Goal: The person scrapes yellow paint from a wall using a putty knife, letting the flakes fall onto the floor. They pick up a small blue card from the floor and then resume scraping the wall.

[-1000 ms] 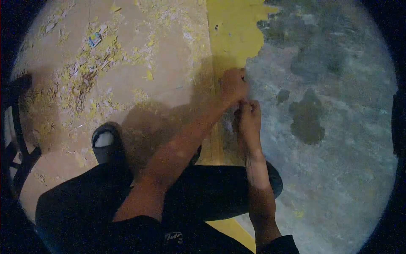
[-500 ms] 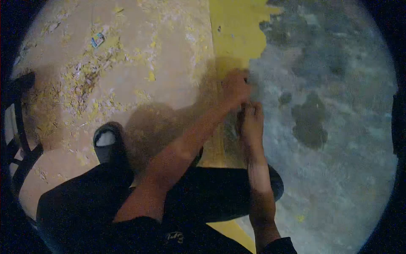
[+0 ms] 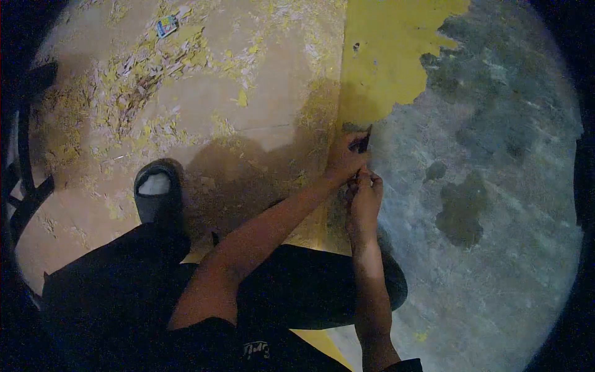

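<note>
My left hand (image 3: 346,158) is closed around a small dark scraper tool (image 3: 363,143) whose tip rests at the lower edge of the yellow paint patch (image 3: 384,56). Just below it, my right hand (image 3: 364,197) is closed with its fingertips touching the tool's lower end and the left hand. Both hands work where the yellow paint meets the scraped grey surface (image 3: 496,186). The tool's blade is mostly hidden by my fingers.
Yellow and white paint flakes (image 3: 142,80) litter the tan floor (image 3: 204,105) at left. My foot in a dark sandal (image 3: 156,195) stands on it, my black-clad legs below. A dark chair frame (image 3: 25,161) is at the far left. A small wrapper (image 3: 166,26) lies top left.
The view has shifted, so the yellow paint and floor debris sit higher and further right. Both hands stay together at the paint edge; the dark tool now shows above my left fingers.
</note>
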`<action>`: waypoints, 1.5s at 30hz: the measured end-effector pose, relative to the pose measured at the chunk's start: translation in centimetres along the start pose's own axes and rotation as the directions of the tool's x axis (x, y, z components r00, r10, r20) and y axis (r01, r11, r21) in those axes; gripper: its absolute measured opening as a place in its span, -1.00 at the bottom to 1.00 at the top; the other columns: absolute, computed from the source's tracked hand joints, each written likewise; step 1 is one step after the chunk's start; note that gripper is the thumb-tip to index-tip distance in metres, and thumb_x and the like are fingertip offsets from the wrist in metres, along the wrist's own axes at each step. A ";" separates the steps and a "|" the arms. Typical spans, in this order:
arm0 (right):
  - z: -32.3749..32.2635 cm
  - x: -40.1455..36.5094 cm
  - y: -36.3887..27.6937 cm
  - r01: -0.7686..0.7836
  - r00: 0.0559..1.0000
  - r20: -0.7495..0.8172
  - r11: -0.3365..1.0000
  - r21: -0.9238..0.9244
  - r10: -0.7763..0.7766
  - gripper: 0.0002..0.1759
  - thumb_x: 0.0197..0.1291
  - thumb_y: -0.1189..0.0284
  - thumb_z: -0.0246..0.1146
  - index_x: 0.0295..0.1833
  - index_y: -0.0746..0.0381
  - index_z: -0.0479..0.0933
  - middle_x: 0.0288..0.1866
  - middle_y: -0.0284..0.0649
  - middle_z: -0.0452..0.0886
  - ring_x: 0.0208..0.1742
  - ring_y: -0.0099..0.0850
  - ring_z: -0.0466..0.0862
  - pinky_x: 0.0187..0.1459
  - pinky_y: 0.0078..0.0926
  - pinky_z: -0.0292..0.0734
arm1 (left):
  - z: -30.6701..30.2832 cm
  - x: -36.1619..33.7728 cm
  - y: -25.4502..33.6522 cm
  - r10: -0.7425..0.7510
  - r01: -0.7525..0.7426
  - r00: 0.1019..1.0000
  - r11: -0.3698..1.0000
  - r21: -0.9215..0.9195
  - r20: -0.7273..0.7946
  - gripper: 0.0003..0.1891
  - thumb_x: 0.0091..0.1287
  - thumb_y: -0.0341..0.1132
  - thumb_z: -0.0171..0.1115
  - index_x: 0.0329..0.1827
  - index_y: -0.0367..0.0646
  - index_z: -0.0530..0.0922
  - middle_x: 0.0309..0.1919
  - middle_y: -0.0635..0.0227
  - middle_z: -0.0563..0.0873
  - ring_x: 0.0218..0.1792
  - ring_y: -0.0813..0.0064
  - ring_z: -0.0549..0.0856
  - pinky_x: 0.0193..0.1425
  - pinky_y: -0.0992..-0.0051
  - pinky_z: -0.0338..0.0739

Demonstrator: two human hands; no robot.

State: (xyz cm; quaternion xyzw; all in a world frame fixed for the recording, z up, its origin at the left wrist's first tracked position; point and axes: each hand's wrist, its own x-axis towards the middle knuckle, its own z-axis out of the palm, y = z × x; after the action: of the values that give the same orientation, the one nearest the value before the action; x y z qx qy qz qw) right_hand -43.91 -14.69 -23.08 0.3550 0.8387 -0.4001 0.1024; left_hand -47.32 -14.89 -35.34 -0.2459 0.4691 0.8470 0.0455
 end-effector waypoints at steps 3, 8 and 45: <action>-0.8 2.7 2.4 0.048 0.999 0.005 0.993 -0.105 -0.048 -0.71 0.41 0.18 0.12 -0.12 0.21 0.38 -0.46 -0.43 0.41 -0.51 -0.67 0.36 -0.56 -0.62 0.26 | 0.1 1.2 -1.2 0.022 -0.022 1.000 0.999 0.042 -0.010 -0.51 -0.01 -0.29 0.41 0.03 -0.27 0.63 -0.13 0.08 0.74 -0.10 0.27 0.73 0.04 0.34 0.58; -0.3 5.7 6.5 0.433 0.896 0.079 0.819 -0.378 -0.437 -0.68 0.40 0.15 0.11 -0.15 0.22 0.41 -0.47 -0.42 0.40 -0.53 -0.64 0.34 -0.57 -0.60 0.26 | -0.7 2.9 -1.7 -0.041 0.038 0.998 0.998 0.048 0.047 -0.55 -0.06 -0.32 0.40 -0.04 -0.29 0.65 -0.24 0.05 0.75 -0.16 0.20 0.75 -0.01 0.32 0.61; -3.6 -0.7 -7.5 0.652 0.722 0.177 0.571 -0.500 -0.669 -0.69 0.26 0.44 0.27 0.07 0.29 0.45 -0.28 -0.17 0.59 -0.32 -0.45 0.53 -0.22 -0.46 0.46 | -5.3 6.1 11.1 0.324 -0.183 0.898 0.891 -0.416 0.297 -0.66 0.36 -0.20 0.24 0.08 -0.22 0.58 -0.10 0.30 0.65 -0.20 0.53 0.64 -0.03 0.46 0.53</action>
State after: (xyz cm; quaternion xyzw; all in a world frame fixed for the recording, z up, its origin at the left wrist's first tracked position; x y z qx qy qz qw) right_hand -48.05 -15.62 -15.90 -0.0199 0.9872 -0.1561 0.0262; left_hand -54.09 -26.34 -31.84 -0.0270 0.3093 0.9501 -0.0308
